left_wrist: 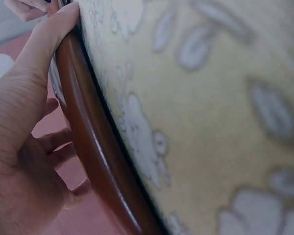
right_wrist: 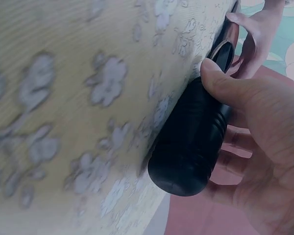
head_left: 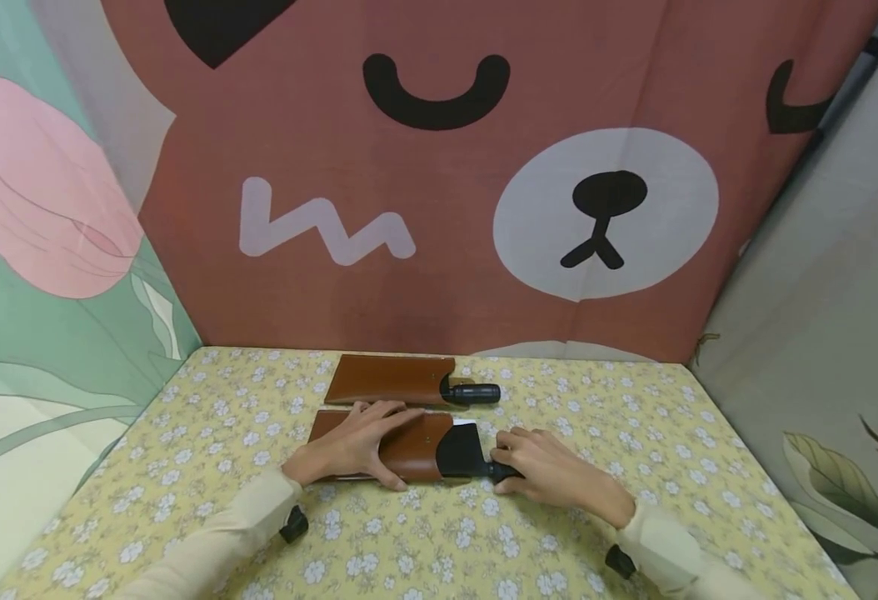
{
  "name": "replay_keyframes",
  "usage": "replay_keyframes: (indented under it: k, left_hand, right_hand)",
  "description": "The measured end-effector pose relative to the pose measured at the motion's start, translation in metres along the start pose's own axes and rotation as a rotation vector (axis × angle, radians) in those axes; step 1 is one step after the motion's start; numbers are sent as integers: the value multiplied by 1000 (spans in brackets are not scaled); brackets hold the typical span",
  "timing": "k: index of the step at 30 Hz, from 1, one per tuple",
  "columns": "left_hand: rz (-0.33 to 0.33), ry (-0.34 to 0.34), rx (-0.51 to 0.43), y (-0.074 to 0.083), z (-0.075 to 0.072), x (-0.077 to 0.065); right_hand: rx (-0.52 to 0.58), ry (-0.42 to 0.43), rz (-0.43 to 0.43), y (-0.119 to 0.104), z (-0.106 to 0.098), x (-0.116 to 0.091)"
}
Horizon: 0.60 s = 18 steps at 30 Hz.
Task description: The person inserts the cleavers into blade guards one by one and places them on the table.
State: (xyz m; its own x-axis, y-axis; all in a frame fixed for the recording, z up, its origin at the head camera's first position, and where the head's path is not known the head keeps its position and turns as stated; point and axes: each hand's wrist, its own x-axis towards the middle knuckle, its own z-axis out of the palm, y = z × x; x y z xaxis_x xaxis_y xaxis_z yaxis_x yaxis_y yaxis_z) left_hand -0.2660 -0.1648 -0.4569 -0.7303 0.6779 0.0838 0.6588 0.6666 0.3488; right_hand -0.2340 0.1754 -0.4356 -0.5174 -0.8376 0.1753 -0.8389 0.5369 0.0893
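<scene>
A cleaver with a broad black blade [head_left: 463, 452] lies flat, partly inside a brown leather sheath [head_left: 418, 454]. My left hand [head_left: 360, 442] spans the sheath, fingers spread over its top toward the far edge and thumb at the near edge. In the left wrist view the thumb [left_wrist: 49, 36] rests along the brown sheath's edge [left_wrist: 98, 147]. My right hand [head_left: 551, 468] grips the cleaver's black handle [head_left: 505, 472]. The right wrist view shows thumb and fingers around that handle [right_wrist: 191, 142], its rounded end sticking out. The blade's inner part is hidden in the sheath.
Just behind lies a second brown sheath [head_left: 386, 380] with a black handle [head_left: 476, 393] protruding to the right. Both sit on a table with a yellow floral cloth [head_left: 439, 542]. A bear-print curtain [head_left: 439, 292] hangs at the table's back edge, with patterned curtains on both sides.
</scene>
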Motion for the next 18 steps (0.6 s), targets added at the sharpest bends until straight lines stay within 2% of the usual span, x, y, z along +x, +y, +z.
replay_keyframes:
  k: [10,18]
  left_hand:
    - [-31,-36,-48,1,8,-1]
    - [-22,-16,-19,0,3,6]
  right_hand:
    - [28,-42,-6,-3,6,4]
    - [28,-23,-13,-4,3,16]
